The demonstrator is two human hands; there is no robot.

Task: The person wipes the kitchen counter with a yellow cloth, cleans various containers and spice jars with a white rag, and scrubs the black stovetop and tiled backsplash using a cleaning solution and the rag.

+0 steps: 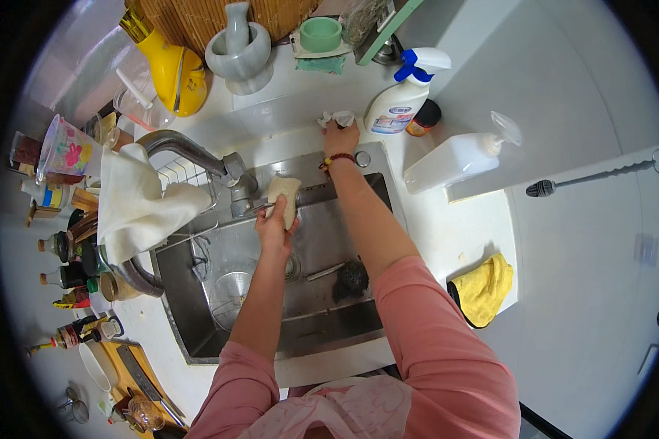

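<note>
Over the stainless steel sink (329,236), my left hand (275,226) grips a beige sponge (284,193), close to the faucet base (241,192). My right hand (340,137) reaches to the counter behind the sink, its fingers pressed on a crumpled white tissue or cloth (336,117). Beside that hand stands a white spray bottle with a blue trigger head (398,104). A dark scouring pad or brush head (350,281) and a thin metallic stick (327,271) lie in the sink basin. A clear round lid or bowl (235,296) is partly hidden by my left forearm.
A white cloth (143,203) hangs over the curved faucet. Behind the sink stand a marble mortar (241,57) and a yellow container (176,77). A translucent pump bottle (456,160) and a yellow cloth (483,288) lie at right. A cleaver (138,373) rests on a board at lower left.
</note>
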